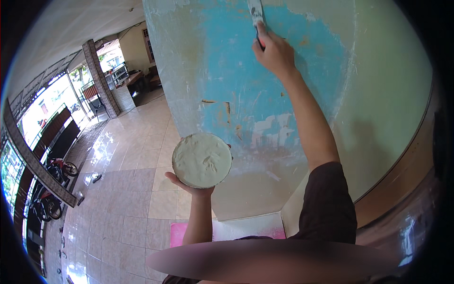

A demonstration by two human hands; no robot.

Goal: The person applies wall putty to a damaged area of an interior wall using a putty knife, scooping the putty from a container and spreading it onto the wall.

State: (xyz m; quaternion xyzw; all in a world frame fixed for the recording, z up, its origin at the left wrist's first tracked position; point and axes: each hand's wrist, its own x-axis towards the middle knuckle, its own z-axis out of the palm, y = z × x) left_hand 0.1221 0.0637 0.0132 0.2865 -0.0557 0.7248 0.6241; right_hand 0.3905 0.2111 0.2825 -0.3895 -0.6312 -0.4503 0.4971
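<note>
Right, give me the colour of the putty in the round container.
Pale greenish-grey putty, seen best in the head view.

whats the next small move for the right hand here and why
I'd probably have the right hand draw the putty knife down the blue wall patch: the knife is up by the patch's top, much blue shows uncovered, and the left hand holds a round tub of pale paste.

Fisheye view from the head, downward, near the wall.
</note>
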